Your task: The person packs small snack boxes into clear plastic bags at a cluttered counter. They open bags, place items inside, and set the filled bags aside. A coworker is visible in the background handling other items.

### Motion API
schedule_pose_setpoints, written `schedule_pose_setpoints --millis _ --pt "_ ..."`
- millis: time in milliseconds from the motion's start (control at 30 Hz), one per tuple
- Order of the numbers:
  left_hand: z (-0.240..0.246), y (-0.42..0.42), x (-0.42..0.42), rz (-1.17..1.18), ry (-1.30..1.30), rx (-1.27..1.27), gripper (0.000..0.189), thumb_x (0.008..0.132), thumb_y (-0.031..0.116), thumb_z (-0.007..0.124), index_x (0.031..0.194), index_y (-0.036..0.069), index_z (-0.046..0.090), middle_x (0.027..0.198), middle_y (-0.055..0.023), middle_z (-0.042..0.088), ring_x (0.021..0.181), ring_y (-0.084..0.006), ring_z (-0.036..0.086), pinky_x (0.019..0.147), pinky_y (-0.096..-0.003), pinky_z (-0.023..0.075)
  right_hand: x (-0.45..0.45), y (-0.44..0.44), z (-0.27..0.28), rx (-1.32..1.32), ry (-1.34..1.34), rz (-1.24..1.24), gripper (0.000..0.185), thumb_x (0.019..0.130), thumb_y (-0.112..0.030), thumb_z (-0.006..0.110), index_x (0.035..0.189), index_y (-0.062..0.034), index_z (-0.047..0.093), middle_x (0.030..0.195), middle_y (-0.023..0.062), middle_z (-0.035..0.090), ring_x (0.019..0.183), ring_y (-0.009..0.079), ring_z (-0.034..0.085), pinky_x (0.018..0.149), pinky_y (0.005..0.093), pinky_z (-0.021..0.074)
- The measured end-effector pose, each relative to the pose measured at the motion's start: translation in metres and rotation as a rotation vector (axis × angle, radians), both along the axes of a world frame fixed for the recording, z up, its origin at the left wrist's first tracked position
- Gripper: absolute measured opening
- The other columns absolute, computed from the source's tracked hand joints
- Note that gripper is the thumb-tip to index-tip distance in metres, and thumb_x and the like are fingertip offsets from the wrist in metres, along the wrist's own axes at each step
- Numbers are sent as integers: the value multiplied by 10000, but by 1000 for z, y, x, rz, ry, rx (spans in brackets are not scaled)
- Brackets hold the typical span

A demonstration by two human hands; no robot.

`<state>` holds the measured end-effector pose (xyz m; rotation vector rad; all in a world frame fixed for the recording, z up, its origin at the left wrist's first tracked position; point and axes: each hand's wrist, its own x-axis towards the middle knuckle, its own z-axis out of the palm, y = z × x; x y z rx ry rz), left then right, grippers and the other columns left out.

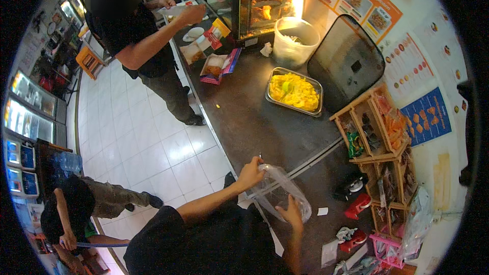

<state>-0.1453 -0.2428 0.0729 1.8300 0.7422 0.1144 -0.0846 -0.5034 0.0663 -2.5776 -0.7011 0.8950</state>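
Observation:
Over the near edge of the counter [244,118], my left hand [251,173] grips one side of a clear plastic bag [282,183]. A thin dark tip, perhaps a pen, sticks up by its fingers. My right hand [292,214] is at the bag's other side, thumb and forefinger apart. Whether it pinches the film I cannot tell. The bag hangs loosely spread between both hands. Farther along the counter sits a clear tray of yellow food [294,92] with a green spoon or scoop in it.
A translucent bucket [296,42] and dark lid [345,63] stand behind the tray. A lit food warmer [271,4] is beyond. Wooden racks with packets [376,130] and red staplers [358,205] line the right. One co-worker [126,26] stands at the far left; another person [72,210] is behind.

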Motion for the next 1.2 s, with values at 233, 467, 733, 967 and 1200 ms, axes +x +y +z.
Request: schedule_pose_setpoints --millis 233,467,733,967,1200 --pt "-48 18 6 -111 71 -45 548 788 266 646 1220 27 409 883 -241 634 835 -399 633 748 -450 495 22 115 208 817 -31 4 292 885 -167 588 1103 27 609 1008 110 607 882 193 583 796 304 472" --pt "-56 7 3 -244 -26 -13 582 819 246 631 1269 -3 358 965 -285 622 896 -413 628 778 -440 484 -21 149 389 1392 144 145 175 797 17 485 925 -19 598 916 161 584 748 254 586 679 391 504" --pt "-37 12 -9 -272 12 -71 577 830 248 624 1270 -8 353 986 -284 624 915 -400 627 806 -426 479 -29 137 405 1383 28 193 160 793 -19 519 929 -28 602 912 145 589 756 253 591 687 386 502" --pt "-41 10 2 -268 49 -63 569 815 230 622 1265 3 357 893 -268 628 830 -401 625 763 -442 472 -33 133 406 1381 26 206 155 789 -51 549 932 -35 606 909 131 593 763 253 596 694 382 500" --pt "-35 7 16 -283 83 -60 580 807 234 619 1271 2 361 922 -288 625 866 -427 619 793 -454 470 -31 144 411 1392 47 177 159 785 -83 579 936 -43 610 905 117 597 770 252 600 701 378 498"
